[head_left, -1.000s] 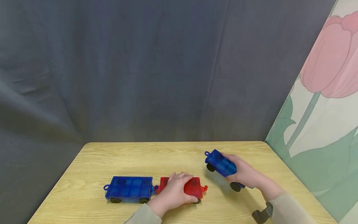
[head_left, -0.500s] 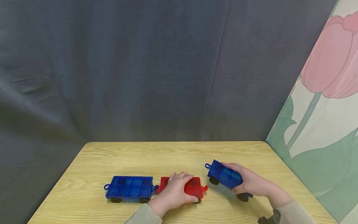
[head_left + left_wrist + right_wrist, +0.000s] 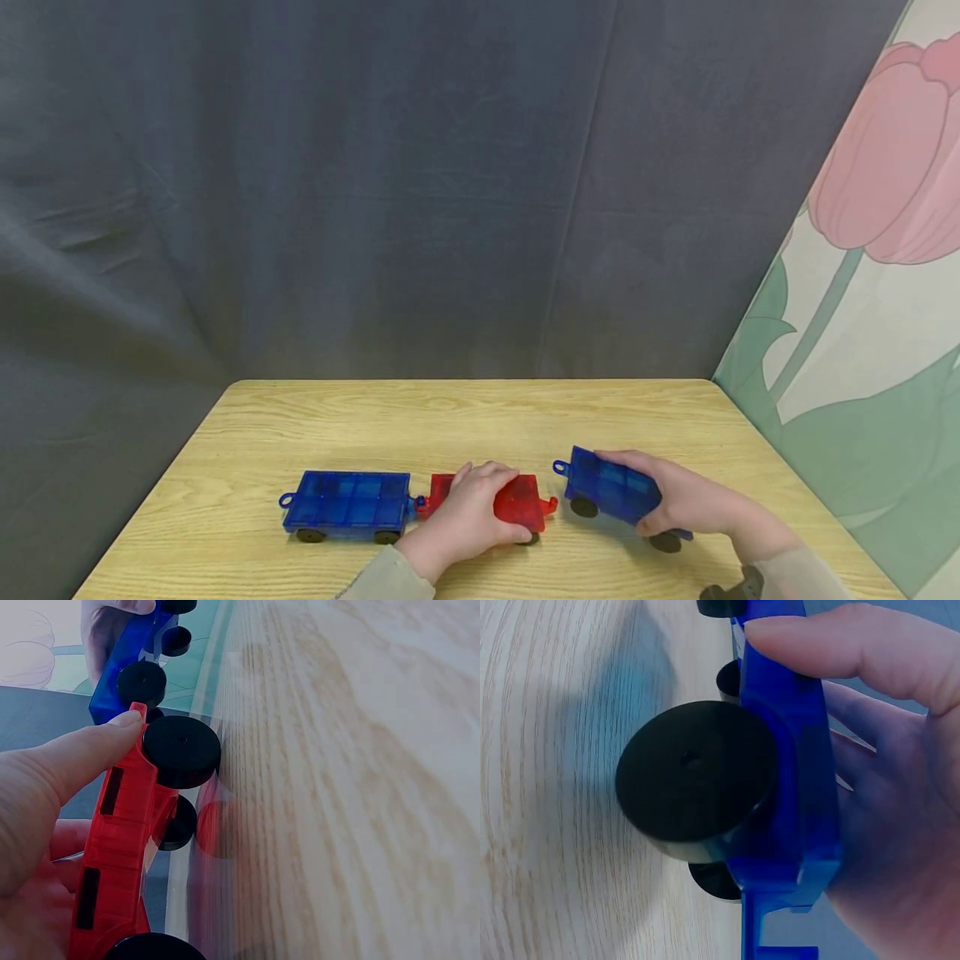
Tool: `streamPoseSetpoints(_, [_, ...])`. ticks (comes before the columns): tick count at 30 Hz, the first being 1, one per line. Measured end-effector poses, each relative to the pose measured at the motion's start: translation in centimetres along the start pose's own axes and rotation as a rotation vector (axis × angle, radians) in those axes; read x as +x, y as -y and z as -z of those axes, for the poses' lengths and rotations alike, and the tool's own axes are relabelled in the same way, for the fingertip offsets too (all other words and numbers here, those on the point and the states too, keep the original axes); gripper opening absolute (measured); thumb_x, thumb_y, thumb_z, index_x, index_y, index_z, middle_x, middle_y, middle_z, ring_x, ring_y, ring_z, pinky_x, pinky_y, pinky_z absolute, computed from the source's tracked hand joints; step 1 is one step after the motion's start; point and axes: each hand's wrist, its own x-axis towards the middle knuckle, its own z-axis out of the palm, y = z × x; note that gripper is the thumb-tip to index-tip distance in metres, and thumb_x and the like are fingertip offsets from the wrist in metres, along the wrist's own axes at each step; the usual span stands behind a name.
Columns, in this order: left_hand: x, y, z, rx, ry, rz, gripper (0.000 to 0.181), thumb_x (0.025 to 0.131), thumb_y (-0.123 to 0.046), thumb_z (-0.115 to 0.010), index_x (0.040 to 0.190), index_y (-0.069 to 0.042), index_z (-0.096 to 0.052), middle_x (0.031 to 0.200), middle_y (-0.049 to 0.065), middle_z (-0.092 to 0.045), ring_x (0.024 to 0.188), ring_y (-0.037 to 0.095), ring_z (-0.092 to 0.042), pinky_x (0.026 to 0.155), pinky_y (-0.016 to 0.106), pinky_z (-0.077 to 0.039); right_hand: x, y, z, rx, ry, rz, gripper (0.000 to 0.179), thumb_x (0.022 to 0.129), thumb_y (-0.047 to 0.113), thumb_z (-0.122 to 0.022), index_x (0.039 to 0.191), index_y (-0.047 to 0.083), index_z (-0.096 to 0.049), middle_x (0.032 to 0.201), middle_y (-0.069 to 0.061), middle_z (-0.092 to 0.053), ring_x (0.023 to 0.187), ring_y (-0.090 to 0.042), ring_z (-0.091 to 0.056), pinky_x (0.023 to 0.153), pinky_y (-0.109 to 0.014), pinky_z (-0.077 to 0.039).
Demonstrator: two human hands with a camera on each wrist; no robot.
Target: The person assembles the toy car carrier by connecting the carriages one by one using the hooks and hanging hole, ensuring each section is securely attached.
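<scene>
My left hand [image 3: 472,521] grips a translucent red toy train car [image 3: 520,502] across its top, thumb along the near side; its black wheels stand on the table. On the left the red car is coupled to a blue toy train car [image 3: 347,502]. My right hand [image 3: 686,497] holds a second blue toy train car [image 3: 611,487] from above by its sides, slightly tilted and raised off the table, its shadow visible in the right wrist view. That car's ring [image 3: 560,468] is just above and right of the red hook [image 3: 550,506], apart from it.
A light wooden table [image 3: 420,425] carries the cars. Behind it hangs a dark grey curtain [image 3: 375,208]. A wall with a painted tulip [image 3: 873,158] borders the right side.
My right hand has lowered the second blue car toward the table and levelled it somewhat, shifting a little right and nearer. The left hand and the coupled cars have stayed put.
</scene>
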Motion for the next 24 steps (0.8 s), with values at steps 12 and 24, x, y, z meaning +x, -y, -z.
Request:
streamPoseSetpoints(12, [-0.12, -0.14, 0.13, -0.018, -0.002, 0.013, 0.076, 0.074, -0.043, -0.087, 0.137, -0.011, -0.059, 0.130, -0.002, -0.056, 0.124, 0.024, -0.050, 0.114, 0.055, -0.016, -0.09, -0.20, -0.03, 0.038, 0.103, -0.025, 0.092, 0.072, 0.008, -0.082, 0.152, 0.024, -0.039, 0.146, -0.022, -0.036, 0.120, -0.045, -0.041, 0.085, -0.061, -0.044])
streamPoseSetpoints(24, [-0.11, -0.01, 0.09, -0.035, 0.016, 0.018, 0.076, 0.075, -0.043, -0.086, 0.138, -0.012, -0.058, 0.131, -0.002, -0.056, 0.126, 0.025, -0.048, 0.115, 0.055, -0.015, -0.10, -0.07, -0.23, 0.002, 0.151, 0.041, 0.094, 0.070, 0.006, -0.083, 0.151, 0.024, -0.040, 0.148, -0.020, -0.036, 0.122, -0.043, -0.039, 0.091, -0.060, -0.039])
